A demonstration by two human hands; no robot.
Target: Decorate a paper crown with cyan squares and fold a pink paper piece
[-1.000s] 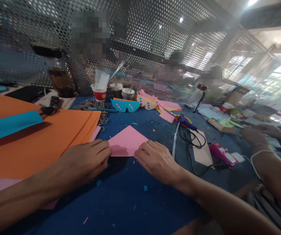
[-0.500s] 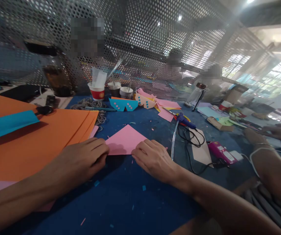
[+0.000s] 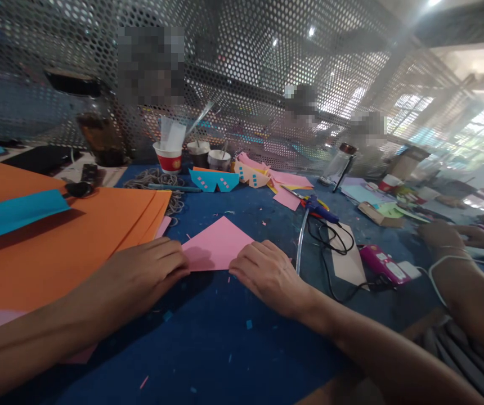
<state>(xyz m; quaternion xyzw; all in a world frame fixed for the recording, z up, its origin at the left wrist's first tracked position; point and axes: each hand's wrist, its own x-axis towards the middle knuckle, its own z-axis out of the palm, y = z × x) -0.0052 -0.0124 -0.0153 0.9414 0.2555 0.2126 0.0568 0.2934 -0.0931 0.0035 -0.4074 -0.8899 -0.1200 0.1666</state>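
A pink paper folded into a triangle lies on the blue table top, its point away from me. My left hand rests on the triangle's near left corner with the fingers curled and pressed down. My right hand presses the near right corner, fingers bent and together on the fold.
A stack of orange sheets with a blue strip lies at left. Cups and folded paper shapes stand by the perforated metal screen. A glue gun with black cable and a pink box lie right. Another person's hands work at far right.
Both hands stay on the pink triangle's near corners with only slight shifts. The other person's hands at the right have moved a little.
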